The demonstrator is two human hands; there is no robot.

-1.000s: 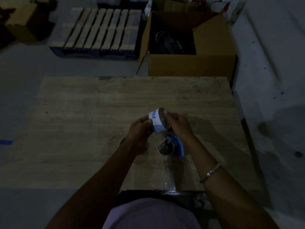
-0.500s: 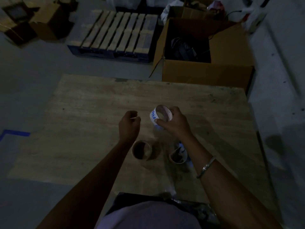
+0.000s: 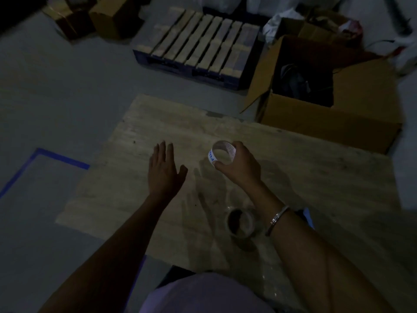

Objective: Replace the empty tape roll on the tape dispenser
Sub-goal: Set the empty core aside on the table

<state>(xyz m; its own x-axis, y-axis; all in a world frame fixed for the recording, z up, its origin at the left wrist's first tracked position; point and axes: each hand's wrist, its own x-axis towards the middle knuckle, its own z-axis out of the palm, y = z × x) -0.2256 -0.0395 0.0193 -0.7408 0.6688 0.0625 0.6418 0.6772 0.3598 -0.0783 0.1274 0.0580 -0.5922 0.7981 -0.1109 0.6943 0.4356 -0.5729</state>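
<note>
Two hands: my right hand (image 3: 240, 169) grips the white roll (image 3: 221, 155); left hand (image 3: 164, 171) spread, holding nothing.
Brown roll (image 3: 240, 224): near right wrist.
Surface (image 3: 327, 177): wood, dim room.

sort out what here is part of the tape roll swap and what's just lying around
Part of the job:
- white tape core with blue print, held in the right hand
- brown tape roll standing on the wooden board
- left hand, open and empty over the board

Just lying about:
- pallet
- open cardboard box
- smaller boxes on the floor
- blue floor tape
</note>
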